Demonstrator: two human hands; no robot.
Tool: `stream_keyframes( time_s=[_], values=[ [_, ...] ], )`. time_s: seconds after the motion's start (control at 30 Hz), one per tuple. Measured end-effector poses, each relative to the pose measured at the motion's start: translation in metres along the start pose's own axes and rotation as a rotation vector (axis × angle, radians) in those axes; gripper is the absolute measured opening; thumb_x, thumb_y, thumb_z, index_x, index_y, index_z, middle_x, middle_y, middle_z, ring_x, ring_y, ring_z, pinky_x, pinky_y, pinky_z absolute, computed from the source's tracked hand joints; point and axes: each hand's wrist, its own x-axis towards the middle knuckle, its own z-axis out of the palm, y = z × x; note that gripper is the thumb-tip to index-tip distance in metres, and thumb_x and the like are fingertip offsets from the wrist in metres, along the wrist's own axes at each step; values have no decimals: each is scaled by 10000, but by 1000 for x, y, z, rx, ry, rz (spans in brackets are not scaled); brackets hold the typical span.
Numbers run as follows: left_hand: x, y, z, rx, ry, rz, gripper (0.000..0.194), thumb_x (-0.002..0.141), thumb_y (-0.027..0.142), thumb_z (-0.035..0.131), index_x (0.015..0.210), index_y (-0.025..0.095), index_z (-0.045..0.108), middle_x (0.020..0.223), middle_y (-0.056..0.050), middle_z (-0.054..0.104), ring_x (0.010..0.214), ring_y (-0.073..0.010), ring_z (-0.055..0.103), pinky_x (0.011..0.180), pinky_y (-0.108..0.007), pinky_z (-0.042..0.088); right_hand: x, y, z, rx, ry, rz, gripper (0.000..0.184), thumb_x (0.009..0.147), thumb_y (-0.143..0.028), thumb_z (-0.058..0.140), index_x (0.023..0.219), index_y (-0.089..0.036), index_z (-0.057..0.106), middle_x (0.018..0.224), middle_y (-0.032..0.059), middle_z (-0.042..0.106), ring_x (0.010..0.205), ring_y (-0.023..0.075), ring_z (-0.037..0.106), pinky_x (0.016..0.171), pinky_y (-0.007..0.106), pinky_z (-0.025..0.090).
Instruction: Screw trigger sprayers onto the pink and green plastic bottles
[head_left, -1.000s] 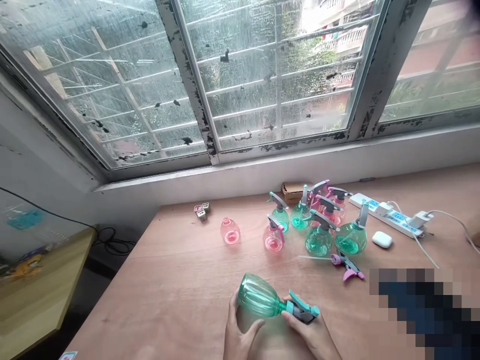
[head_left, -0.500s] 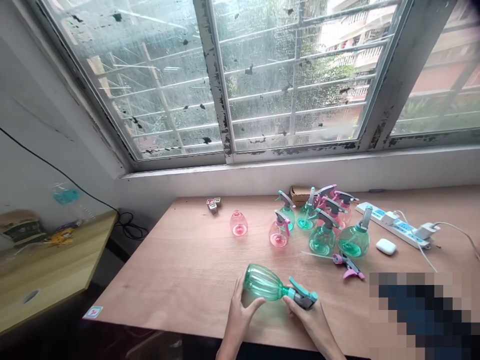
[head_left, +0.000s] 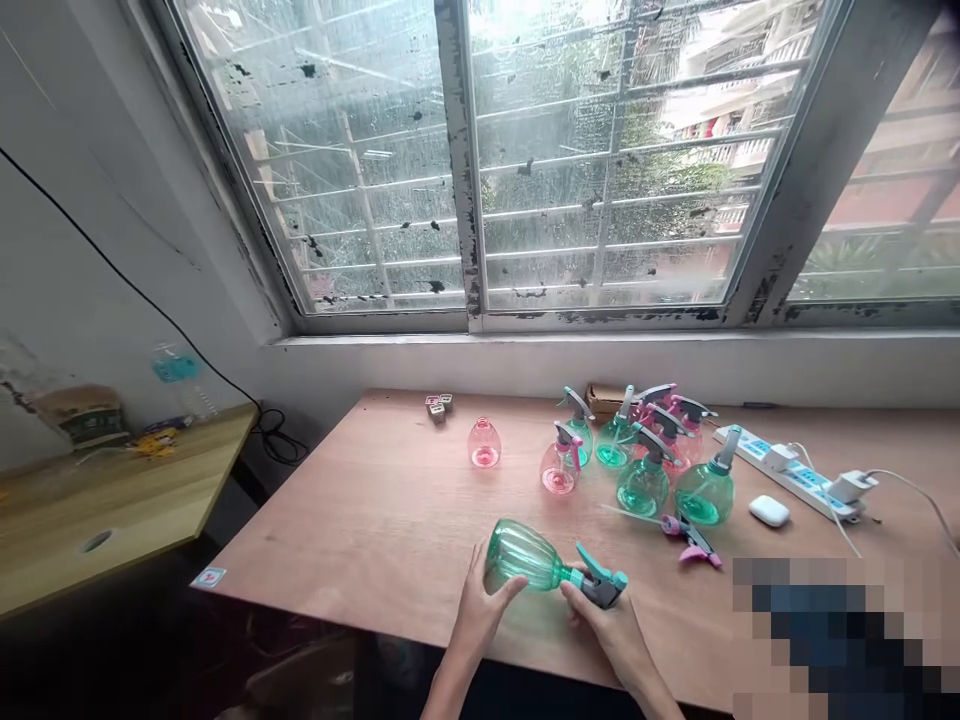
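Observation:
A green see-through spray bottle lies on its side between my hands, just above the table's front part. My left hand grips its rounded base. At the neck, my right hand is closed on the grey and teal spray head. Beyond them stands a pink bottle without a head. A loose pink and grey spray head with its tube lies to the right. Several green and pink spray bottles with heads, among them a pink one and a green one, stand behind.
On the right lie a white power strip with plugs and a white earphone case. Small blocks and a cardboard box sit along the back. A second, yellowish table stands left. Pixelation covers the lower right corner.
The camera view has shifted a little, so the table and window appear slightly moved. Both hands keep hold of the green spray bottle, with little visible change in their grip.

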Motion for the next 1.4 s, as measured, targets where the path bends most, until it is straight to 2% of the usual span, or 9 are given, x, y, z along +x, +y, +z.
stream_keyframes(
  time_s=[0.1,0.23,0.37,0.47,0.6,0.73,0.83,1.07,1.4],
  values=[
    [0,0,0,10,-14,25,706,736,286,940,1393,250,685,1506,-108,664,1504,-370,514,1285,-482,350,1,-2,-5,41,-29,8,426,807,-572,890,970,-191,791,630,1,664,543,203,586,550,342,498],
    [-1,-3,2,-4,-43,29,717,740,272,929,1410,260,676,1479,-102,696,1440,-364,591,1245,-493,418,1,-3,-11,66,-68,14,400,821,-544,896,949,-189,763,675,14,686,535,193,586,528,330,480],
    [-2,-6,4,-19,-46,13,798,741,376,940,1459,218,631,1425,-143,733,1375,-386,650,1195,-521,479,1,-3,-15,59,-113,20,381,838,-505,903,1001,-184,780,661,8,679,570,197,593,569,333,496],
    [-2,-4,4,-17,-24,15,713,804,456,886,1429,200,660,1429,-159,724,1376,-400,645,1180,-532,493,2,-3,-17,57,-134,28,385,838,-482,914,1045,-179,798,635,4,673,586,198,593,600,337,511],
    [-3,-3,4,0,-40,34,735,730,374,958,1402,226,699,1478,-130,701,1471,-398,562,1259,-517,409,5,-1,-18,88,-106,27,412,823,-520,914,1038,-193,786,662,9,684,579,200,605,573,330,504],
    [-4,-8,5,-14,-54,23,842,745,363,940,1511,244,611,1562,-126,647,1502,-386,538,1279,-531,388,6,0,-18,104,-103,28,432,808,-560,909,995,-195,774,706,25,700,557,204,607,524,327,482],
    [-4,-10,6,-16,-48,8,906,703,395,963,1515,220,602,1565,-149,641,1506,-408,530,1287,-557,367,5,0,-18,83,-125,23,410,833,-532,902,1029,-190,786,641,7,681,571,204,600,584,340,499],
    [-4,1,3,-28,-43,8,695,786,489,894,1395,214,705,1499,-136,696,1451,-404,591,1233,-526,452,4,-2,-17,56,-145,11,480,851,-500,897,1200,-191,783,628,-17,667,591,201,585,645,352,500],
    [-4,-3,1,-43,-55,2,886,730,603,914,1484,222,648,1547,-151,661,1464,-420,578,1260,-550,421,7,-2,-13,52,-126,16,505,757,-594,925,1038,-192,806,609,8,680,523,211,591,546,353,495]
  ],
)
